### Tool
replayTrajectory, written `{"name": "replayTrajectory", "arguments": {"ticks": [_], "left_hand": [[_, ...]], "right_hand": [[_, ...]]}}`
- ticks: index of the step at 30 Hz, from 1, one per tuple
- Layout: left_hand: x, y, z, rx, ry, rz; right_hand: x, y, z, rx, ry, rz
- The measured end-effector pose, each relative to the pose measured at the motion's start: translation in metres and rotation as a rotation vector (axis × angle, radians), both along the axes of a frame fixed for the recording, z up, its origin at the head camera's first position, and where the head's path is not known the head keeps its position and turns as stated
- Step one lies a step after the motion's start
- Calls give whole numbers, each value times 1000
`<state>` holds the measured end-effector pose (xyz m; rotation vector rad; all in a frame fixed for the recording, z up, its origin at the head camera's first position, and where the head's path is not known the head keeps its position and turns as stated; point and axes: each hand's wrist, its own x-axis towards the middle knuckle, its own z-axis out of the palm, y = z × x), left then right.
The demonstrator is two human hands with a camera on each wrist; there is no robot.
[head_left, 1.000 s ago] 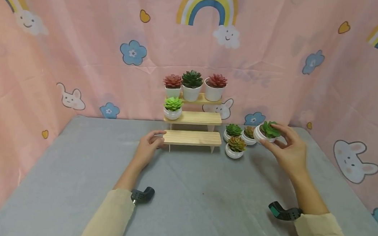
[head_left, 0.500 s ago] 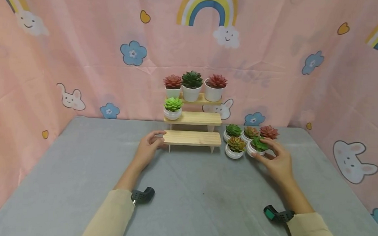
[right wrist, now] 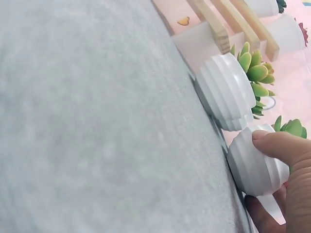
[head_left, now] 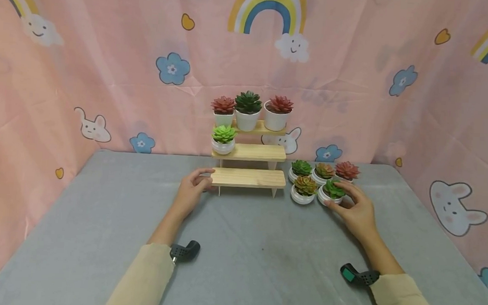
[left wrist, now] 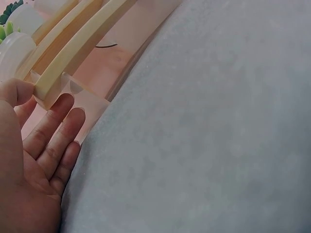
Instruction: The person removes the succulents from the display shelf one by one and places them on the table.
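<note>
My left hand [head_left: 192,186] pinches the left end of the lowest step of a three-tier wooden plant stand [head_left: 248,177]. In the left wrist view its thumb and index finger are at the step's end [left wrist: 46,90], other fingers loosely bent below. Around a green potted succulent [head_left: 330,195] in a ribbed white pot, on the grey cloth, my right hand [head_left: 359,213] has its thumb and fingers. The right wrist view shows the thumb against that pot [right wrist: 257,165]; the far fingers are partly hidden. A yellow-brown succulent [head_left: 304,190] stands just left of it.
Behind these sit a green succulent [head_left: 300,170], a brownish one [head_left: 323,172] and a red one [head_left: 347,170]. The top tier bears two red plants and a dark green plant [head_left: 248,111]; a bright green one [head_left: 223,139] is on the middle tier's left. A pink curtain [head_left: 127,70] hangs behind.
My right hand has lowered the green succulent from the air to the table, moving left and toward me, in front of the red one. My left hand has stayed on the stand.
</note>
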<state>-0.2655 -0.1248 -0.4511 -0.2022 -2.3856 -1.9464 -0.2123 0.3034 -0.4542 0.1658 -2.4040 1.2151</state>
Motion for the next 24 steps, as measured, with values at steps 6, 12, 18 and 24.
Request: {"name": "replayTrajectory", "arguments": {"ticks": [6, 12, 18, 24], "left_hand": [[-1, 1, -3, -19, 0, 4], [-1, 5, -5, -7, -6, -3], [8, 7, 11, 16, -6, -6], [19, 5, 29, 1, -28, -5]], "right_hand": [[1, 0, 6, 25, -2, -27], [5, -7, 33, 93, 65, -2], [7, -32, 72, 135, 138, 68], [-6, -63, 110, 114, 123, 201]]}}
